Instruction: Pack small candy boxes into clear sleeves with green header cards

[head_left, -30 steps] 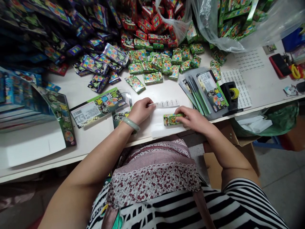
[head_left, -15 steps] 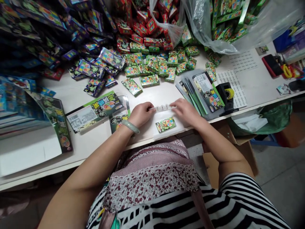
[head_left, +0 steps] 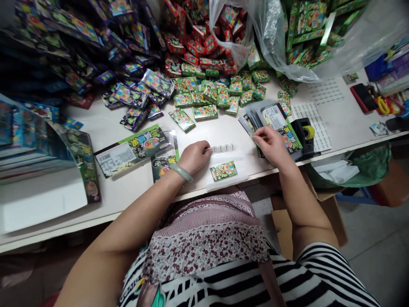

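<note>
My left hand [head_left: 194,157], with a pale bangle on its wrist, pinches one end of a clear strip of round stickers [head_left: 223,148]. The strip lies out to the right, its other end free. Just below it is a small green printed box [head_left: 223,171] on a whitish sheet [head_left: 243,168] at the table's front edge. My right hand [head_left: 271,143] is over the lower left of a fanned stack of dark flat printed packs [head_left: 275,114]. Its thumb and fingertips are pressed together; whatever may be between them is hidden.
Green boxes [head_left: 204,112], purple boxes [head_left: 132,118] and red boxes [head_left: 209,44] are heaped behind. A tape dispenser [head_left: 303,134] and sticker sheets [head_left: 315,123] are at right. Flat printed cartons [head_left: 134,149] lie at left, near blue packs [head_left: 38,140]. A plastic bag [head_left: 275,47] hangs at the back.
My right hand has let go of the sticker strip's right end and moved right, over the stack of packs. My left hand still pinches the other end. The view has shifted slightly.
</note>
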The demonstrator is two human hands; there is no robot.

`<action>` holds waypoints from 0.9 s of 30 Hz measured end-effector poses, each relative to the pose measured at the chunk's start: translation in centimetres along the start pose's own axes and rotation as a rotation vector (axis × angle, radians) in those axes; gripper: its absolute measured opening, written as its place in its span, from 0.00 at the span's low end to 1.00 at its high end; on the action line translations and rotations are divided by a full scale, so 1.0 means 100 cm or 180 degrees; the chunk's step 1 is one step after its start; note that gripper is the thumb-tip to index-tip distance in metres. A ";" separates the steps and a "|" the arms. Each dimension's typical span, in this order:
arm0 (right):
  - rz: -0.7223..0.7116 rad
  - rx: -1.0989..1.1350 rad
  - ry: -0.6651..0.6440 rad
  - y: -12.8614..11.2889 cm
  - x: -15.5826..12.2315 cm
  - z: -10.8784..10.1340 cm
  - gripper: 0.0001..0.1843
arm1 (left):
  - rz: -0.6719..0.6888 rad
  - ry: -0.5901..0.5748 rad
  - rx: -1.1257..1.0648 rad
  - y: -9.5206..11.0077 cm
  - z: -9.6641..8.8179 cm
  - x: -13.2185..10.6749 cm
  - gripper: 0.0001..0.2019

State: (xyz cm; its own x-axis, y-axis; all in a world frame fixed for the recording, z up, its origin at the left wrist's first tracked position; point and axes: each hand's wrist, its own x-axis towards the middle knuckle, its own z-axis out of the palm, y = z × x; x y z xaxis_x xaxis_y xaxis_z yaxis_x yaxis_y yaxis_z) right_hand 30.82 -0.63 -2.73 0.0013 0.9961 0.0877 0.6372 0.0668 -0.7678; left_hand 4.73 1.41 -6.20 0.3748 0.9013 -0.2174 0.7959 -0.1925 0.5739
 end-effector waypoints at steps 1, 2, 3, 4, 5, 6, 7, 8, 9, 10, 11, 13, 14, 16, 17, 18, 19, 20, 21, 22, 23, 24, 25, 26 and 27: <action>-0.0047 0.0160 0.0054 -0.004 -0.001 -0.004 0.03 | 0.0066 0.0020 0.0041 0.002 0.000 -0.003 0.09; -0.0103 0.0324 0.0039 -0.009 -0.003 -0.005 0.04 | 0.0125 0.0052 0.0061 0.002 0.000 -0.008 0.09; -0.0161 0.0490 -0.0027 -0.015 -0.003 -0.005 0.04 | 0.0177 0.0109 0.0052 0.000 -0.003 -0.013 0.12; -0.0212 0.0652 -0.0115 -0.020 -0.004 -0.003 0.04 | 0.0221 0.0198 0.0012 -0.005 -0.008 -0.019 0.18; -0.0249 0.0810 -0.0198 -0.025 -0.005 0.001 0.04 | 0.0260 0.0332 -0.0039 -0.012 -0.015 -0.026 0.25; -0.0276 0.0957 -0.0261 -0.030 -0.005 0.005 0.04 | 0.0280 0.0510 -0.0082 -0.023 -0.025 -0.032 0.30; -0.0291 0.1089 -0.0313 -0.034 -0.005 0.010 0.04 | 0.0257 0.0722 -0.0094 -0.036 -0.037 -0.040 0.33; -0.0296 0.1202 -0.0350 -0.039 -0.004 0.014 0.04 | 0.0182 0.0938 -0.0066 -0.051 -0.050 -0.047 0.34; -0.0299 0.1293 -0.0376 -0.042 -0.003 0.019 0.04 | 0.0059 0.1123 0.0002 -0.067 -0.063 -0.054 0.32; -0.0300 0.1357 -0.0405 -0.046 -0.002 0.024 0.04 | -0.0087 0.1245 0.0103 -0.083 -0.075 -0.060 0.31; -0.0301 0.1390 -0.0434 -0.050 -0.001 0.028 0.05 | -0.0211 0.1294 0.0214 -0.097 -0.085 -0.065 0.31; -0.0298 0.1369 -0.0477 -0.055 0.002 0.036 0.05 | -0.0326 0.1264 0.0394 -0.120 -0.096 -0.071 0.31; -0.0294 0.1322 -0.0495 -0.058 0.004 0.039 0.06 | -0.0313 0.1218 0.0444 -0.127 -0.098 -0.072 0.33; -0.0263 0.1194 -0.0520 -0.060 0.006 0.043 0.07 | -0.0216 0.1148 0.0461 -0.134 -0.096 -0.072 0.35; -0.0237 0.1129 -0.0519 -0.060 0.008 0.043 0.07 | -0.0154 0.1132 0.0443 -0.135 -0.093 -0.072 0.36; -0.0214 0.1070 -0.0523 -0.060 0.009 0.043 0.08 | -0.0102 0.1130 0.0426 -0.136 -0.090 -0.072 0.36; -0.0204 0.1011 -0.0517 -0.059 0.010 0.042 0.09 | -0.0066 0.1138 0.0422 -0.136 -0.088 -0.072 0.36; -0.0217 0.0942 -0.0505 -0.058 0.012 0.041 0.11 | -0.0048 0.1142 0.0437 -0.136 -0.086 -0.071 0.36; -0.0258 0.0847 -0.0496 -0.058 0.015 0.041 0.14 | -0.0058 0.1132 0.0473 -0.137 -0.085 -0.070 0.37; -0.0333 0.0724 -0.0508 -0.058 0.019 0.042 0.17 | -0.0099 0.1095 0.0524 -0.138 -0.084 -0.069 0.39; -0.0433 0.0582 -0.0561 -0.059 0.025 0.045 0.21 | -0.0167 0.1025 0.0581 -0.140 -0.084 -0.067 0.42; -0.0548 0.0432 -0.0666 -0.062 0.032 0.050 0.25 | -0.0250 0.0935 0.0634 -0.141 -0.084 -0.065 0.44; -0.0665 0.0280 -0.0823 -0.065 0.041 0.057 0.29 | -0.0334 0.0837 0.0677 -0.142 -0.085 -0.063 0.46; -0.0775 0.0122 -0.1009 -0.069 0.052 0.065 0.32 | -0.0405 0.0746 0.0710 -0.143 -0.086 -0.061 0.48; -0.0868 -0.0051 -0.1193 -0.074 0.063 0.075 0.35 | -0.0455 0.0676 0.0734 -0.144 -0.087 -0.060 0.49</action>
State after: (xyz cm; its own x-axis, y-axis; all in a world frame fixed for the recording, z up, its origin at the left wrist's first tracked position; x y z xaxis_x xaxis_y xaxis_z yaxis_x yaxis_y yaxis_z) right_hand 20.35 5.57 -1.30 -0.4447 0.8944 0.0473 0.5874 0.3311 -0.7384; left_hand -13.12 2.14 -6.34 0.1636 0.9815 -0.0997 0.9289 -0.1192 0.3508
